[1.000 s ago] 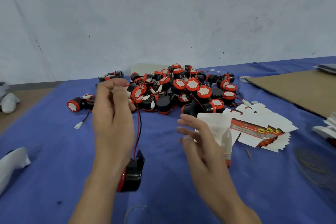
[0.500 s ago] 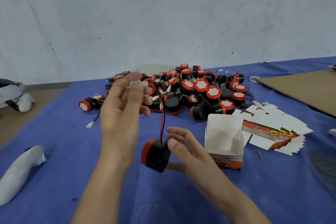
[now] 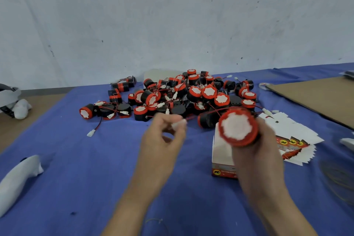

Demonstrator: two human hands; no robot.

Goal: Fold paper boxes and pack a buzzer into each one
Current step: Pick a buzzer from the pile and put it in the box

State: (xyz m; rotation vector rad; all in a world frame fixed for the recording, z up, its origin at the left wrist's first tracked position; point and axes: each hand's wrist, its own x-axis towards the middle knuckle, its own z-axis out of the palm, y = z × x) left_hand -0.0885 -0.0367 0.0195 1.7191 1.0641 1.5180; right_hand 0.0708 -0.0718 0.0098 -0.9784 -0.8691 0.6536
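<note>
1. Paper box (image 3: 222,154): folded, upright, top open, standing on the blue cloth (image 3: 86,178); reference point for all entries.
2. Buzzer (image 3: 237,126): black body, red rim, white face toward the camera; held above the box's open top.
3. Right hand (image 3: 257,152): fingers wrapped round the buzzer's body, overlapping the box's right side.
4. Left hand (image 3: 162,140): raised left of the box, thumb and fingertips pinching a white connector (image 3: 178,123) (blurred).
5. Buzzer pile (image 3: 191,96): behind the box, wires tangled.
6. Flat box blanks (image 3: 295,136): 1 fanned stack, right of the box.
7. Cardboard sheet (image 3: 316,97): behind the box, far right.
</note>
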